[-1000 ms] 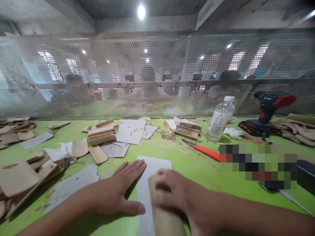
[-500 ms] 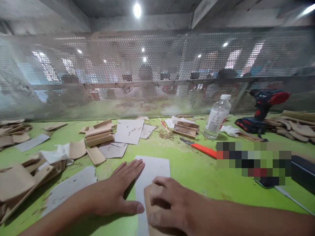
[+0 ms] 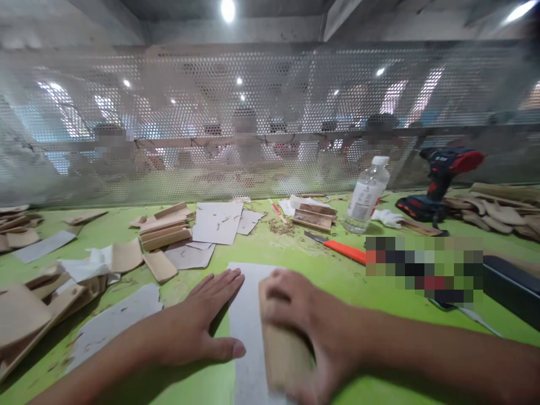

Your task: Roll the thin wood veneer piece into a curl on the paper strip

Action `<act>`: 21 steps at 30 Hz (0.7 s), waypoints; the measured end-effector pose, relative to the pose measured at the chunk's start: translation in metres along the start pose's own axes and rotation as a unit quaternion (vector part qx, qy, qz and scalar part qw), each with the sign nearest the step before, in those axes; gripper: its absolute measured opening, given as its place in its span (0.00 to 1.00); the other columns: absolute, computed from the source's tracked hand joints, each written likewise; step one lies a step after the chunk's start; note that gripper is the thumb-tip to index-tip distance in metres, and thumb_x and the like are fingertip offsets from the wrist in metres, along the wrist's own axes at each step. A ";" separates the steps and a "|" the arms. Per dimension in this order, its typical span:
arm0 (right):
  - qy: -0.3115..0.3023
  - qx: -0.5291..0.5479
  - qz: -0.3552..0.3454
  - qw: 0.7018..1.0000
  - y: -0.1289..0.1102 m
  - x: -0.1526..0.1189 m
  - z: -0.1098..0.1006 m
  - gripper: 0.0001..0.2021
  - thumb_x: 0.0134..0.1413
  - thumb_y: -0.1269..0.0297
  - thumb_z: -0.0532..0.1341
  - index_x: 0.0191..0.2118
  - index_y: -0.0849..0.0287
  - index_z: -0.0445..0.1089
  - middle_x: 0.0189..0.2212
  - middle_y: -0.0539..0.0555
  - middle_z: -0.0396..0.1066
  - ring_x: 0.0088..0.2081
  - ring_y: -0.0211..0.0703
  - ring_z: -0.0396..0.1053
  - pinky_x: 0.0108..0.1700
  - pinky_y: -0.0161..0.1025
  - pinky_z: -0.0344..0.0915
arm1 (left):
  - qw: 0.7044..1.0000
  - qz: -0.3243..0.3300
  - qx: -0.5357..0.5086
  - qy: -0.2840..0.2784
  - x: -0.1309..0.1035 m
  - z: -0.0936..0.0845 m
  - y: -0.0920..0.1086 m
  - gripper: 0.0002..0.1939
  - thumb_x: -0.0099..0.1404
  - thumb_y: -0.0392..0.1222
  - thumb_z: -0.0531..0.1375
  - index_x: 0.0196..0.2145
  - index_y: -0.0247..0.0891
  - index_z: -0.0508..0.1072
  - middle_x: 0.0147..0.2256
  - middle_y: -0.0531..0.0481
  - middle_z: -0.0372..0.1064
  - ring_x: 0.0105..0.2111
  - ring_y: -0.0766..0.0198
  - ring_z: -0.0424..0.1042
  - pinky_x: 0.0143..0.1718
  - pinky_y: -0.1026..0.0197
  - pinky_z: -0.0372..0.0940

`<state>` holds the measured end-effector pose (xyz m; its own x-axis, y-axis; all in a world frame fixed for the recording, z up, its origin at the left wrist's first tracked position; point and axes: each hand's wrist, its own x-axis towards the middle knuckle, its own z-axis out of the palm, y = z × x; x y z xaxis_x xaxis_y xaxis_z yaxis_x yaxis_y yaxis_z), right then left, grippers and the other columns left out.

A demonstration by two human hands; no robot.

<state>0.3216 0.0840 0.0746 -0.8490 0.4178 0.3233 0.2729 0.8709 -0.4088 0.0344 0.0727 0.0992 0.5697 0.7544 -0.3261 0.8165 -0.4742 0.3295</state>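
A strip of grey-white sandpaper-like sheet [image 3: 248, 315] lies on the green table in front of me. My left hand [image 3: 202, 320] is spread flat, its fingertips on the sheet's left edge and its thumb pointing right. On the sheet's right part, my right hand [image 3: 307, 332] grips a pale curved wooden piece [image 3: 282, 354], fingers over its far end and right side. The near end of that piece is slightly blurred.
Several wooden pieces [image 3: 166, 233] and loose sheets [image 3: 217, 222] lie left and ahead. A red-handled knife [image 3: 343, 251], clear bottle [image 3: 366, 197] and drill [image 3: 439, 180] stand or lie to the right. A perforated screen [image 3: 189, 169] crosses behind.
My right hand has pushed forward and slightly right along the sheet with the wooden piece, showing more of it. My left hand stays flat. The whole view has shifted a little.
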 end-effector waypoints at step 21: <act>-0.001 0.002 -0.010 1.000 0.006 0.002 0.005 0.35 0.36 0.43 0.73 0.50 0.57 0.72 0.51 0.61 0.64 0.52 0.59 0.61 0.59 0.59 0.61 | 1.000 -0.019 0.003 -0.004 0.001 -0.004 0.005 0.56 0.68 0.72 0.58 0.77 0.39 0.36 0.75 0.43 0.25 0.74 0.41 0.29 0.71 0.36 0.38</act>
<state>0.3196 0.0890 0.0686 -0.8555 0.3989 0.3300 0.2533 0.8784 -0.4052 0.0383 0.0725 0.1039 0.5396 0.7680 -0.3451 0.8376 -0.4483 0.3121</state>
